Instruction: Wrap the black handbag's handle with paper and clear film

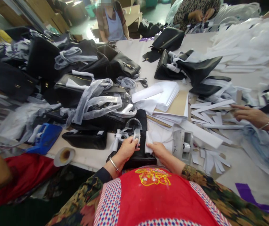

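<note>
A black handbag (140, 121) lies in front of me at the table's near edge. My left hand (128, 148), with a silver bangle at the wrist, is closed on the bag's handle (136, 134), which is wrapped in clear plastic. White wrapping (118, 137) shows around a part just left of that hand. On the bag's right side, my right hand (158, 150) pinches a strip of white paper (148, 138) between thumb and fingers. Part of the bag is hidden under my hands and forearms.
Black bags (85, 142) pile up on the left. A blue tape dispenser (47, 138) and tape roll (64, 156) sit at the near left edge. Stacked paper (166, 94), a grey dispenser (183, 144) and paper strips (213, 114) lie right. A co-worker's hand (249, 115) reaches in.
</note>
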Demonstrator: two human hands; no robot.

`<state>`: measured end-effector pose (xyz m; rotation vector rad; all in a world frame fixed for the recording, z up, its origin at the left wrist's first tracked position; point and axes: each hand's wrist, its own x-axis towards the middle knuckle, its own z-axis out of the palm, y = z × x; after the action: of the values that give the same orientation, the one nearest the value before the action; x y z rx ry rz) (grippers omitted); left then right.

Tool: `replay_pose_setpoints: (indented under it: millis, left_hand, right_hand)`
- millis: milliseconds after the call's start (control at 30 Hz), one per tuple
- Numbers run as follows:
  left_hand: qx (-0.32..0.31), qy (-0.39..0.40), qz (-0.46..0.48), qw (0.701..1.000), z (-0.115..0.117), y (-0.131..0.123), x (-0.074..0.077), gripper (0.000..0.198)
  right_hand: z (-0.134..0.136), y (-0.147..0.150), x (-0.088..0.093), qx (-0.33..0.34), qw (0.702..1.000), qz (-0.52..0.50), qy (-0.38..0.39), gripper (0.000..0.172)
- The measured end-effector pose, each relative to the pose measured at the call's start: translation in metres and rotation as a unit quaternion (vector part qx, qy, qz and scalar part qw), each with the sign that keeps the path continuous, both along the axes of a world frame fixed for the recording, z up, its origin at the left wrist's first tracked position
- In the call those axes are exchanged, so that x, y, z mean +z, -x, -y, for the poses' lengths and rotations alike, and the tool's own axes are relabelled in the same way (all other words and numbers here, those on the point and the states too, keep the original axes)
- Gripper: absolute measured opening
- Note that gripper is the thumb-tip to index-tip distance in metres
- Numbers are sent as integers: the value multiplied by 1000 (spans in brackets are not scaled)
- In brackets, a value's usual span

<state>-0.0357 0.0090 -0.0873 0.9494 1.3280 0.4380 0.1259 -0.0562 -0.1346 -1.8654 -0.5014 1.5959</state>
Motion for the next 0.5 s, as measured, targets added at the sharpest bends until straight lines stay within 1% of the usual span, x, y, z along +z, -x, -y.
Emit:
replay_pose_setpoints:
  millis: [67,133,200,267,367,500]
  left_hand:
    - [8,-2,5,1000,4,1,-2,15]
    - [18,-3,17,1000,8,0,-5,17]
    - [34,-7,32,999,11,-3,-8,21]
    - [52,-6,46,998,13,-6,-10,26]
    - [66,4,61,996,16,-9,-9,31]
    - [63,-13,58,996,21,-10,-4,31]
  right_hand:
    - [0,3,7,5,998,18,-66,28]
    - [3,6,15,29,990,44,-129,32]
    - [6,11,21,57,984,52,-161,34]
    - [7,17,24,66,982,45,-170,33]
    - [6,24,26,47,982,59,-171,32]
    - [5,30,29,31,983,74,-164,20]
